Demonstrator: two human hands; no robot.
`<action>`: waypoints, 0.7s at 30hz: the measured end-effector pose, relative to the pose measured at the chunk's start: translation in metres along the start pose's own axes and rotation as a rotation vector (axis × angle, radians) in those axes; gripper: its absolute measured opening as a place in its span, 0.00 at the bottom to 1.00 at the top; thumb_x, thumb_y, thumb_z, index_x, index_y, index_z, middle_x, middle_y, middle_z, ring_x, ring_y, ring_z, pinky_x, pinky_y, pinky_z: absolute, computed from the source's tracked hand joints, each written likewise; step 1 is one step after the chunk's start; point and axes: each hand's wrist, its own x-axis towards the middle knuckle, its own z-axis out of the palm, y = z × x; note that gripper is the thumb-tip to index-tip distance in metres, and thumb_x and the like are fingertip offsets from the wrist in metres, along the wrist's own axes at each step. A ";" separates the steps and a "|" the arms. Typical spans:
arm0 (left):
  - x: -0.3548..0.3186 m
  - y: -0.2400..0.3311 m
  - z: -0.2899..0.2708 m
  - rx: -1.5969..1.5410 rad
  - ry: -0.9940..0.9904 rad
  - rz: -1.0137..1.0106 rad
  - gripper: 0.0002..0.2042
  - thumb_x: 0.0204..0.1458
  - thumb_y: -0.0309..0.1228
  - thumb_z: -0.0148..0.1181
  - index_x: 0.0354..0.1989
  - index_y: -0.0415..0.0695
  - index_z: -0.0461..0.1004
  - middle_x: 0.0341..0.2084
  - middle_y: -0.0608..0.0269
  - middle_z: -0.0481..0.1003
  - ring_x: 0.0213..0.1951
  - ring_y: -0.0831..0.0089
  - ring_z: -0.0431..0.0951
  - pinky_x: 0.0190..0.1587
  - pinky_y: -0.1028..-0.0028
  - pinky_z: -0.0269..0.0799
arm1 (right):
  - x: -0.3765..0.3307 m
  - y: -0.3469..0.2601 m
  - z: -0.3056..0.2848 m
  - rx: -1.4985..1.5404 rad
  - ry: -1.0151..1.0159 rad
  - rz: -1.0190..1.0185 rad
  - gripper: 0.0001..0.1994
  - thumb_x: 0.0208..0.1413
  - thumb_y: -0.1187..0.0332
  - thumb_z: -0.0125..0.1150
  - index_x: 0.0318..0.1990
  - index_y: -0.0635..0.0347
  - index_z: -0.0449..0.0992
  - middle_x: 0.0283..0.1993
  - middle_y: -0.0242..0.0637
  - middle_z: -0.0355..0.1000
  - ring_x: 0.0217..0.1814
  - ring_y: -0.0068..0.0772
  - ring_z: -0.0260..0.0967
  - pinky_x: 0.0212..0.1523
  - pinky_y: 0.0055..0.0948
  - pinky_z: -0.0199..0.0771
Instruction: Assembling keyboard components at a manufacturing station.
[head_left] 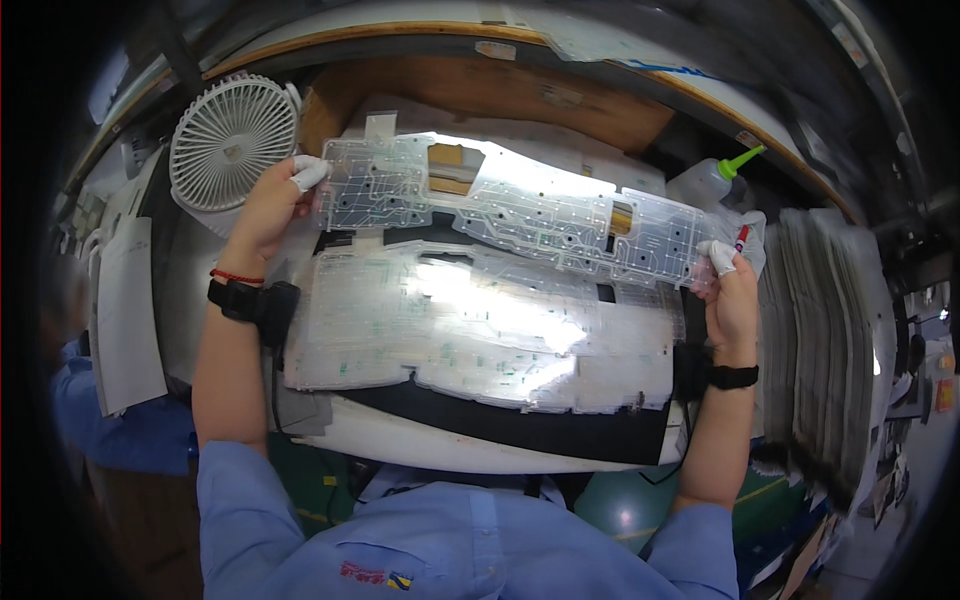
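Note:
A clear plastic keyboard membrane sheet (540, 215) with printed silvery traces is stretched between my two hands, raised above the table. My left hand (275, 205) pinches its left end, a white finger cot on the thumb. At the other end my right hand (730, 290) grips the lower right corner, also with a white cot on a digit. Below the held sheet lies a stack of similar membrane sheets (430, 340) with green marks, glaring under the light. The stack rests on a black mat (600, 430).
A white fan (235, 145) stands at the back left. At the back right are a squeeze bottle with a green nozzle (740, 160) and a red marker (742, 238). Grey stacked sheets (825, 340) fill the right side. A wooden ledge (400, 40) runs along the back.

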 end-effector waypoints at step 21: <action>0.002 -0.002 0.003 -0.041 0.006 0.037 0.07 0.57 0.34 0.54 0.34 0.45 0.74 0.19 0.79 0.65 0.20 0.90 0.59 0.23 0.86 0.53 | -0.001 -0.003 0.005 -0.142 0.162 0.075 0.09 0.58 0.66 0.55 0.36 0.63 0.75 0.21 0.26 0.68 0.18 0.14 0.62 0.18 0.14 0.58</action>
